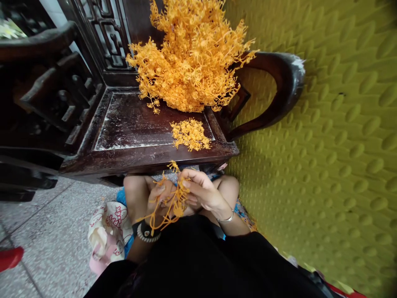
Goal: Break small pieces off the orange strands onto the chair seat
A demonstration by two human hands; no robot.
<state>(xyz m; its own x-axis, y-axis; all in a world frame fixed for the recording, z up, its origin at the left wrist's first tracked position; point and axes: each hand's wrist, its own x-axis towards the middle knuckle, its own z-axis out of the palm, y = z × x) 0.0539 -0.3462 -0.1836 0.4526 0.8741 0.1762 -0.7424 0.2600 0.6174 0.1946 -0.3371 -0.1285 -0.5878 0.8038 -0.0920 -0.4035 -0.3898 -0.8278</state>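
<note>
My left hand and my right hand meet over my knees, both closed on a thin orange plastic sprig with branching bits. The right thumb and fingers pinch its upper part; the left fingers curl round its lower stems, which trail down past a dark wristband. Just beyond the hands, a small heap of the same orange pieces lies on the dark wooden chair seat. A big pile of orange sprigs fills the back of the seat.
The chair's curved armrest arches to the right, against a yellow-green padded wall. A printed cloth bag lies on the speckled floor at my left. A red object shows at the left edge.
</note>
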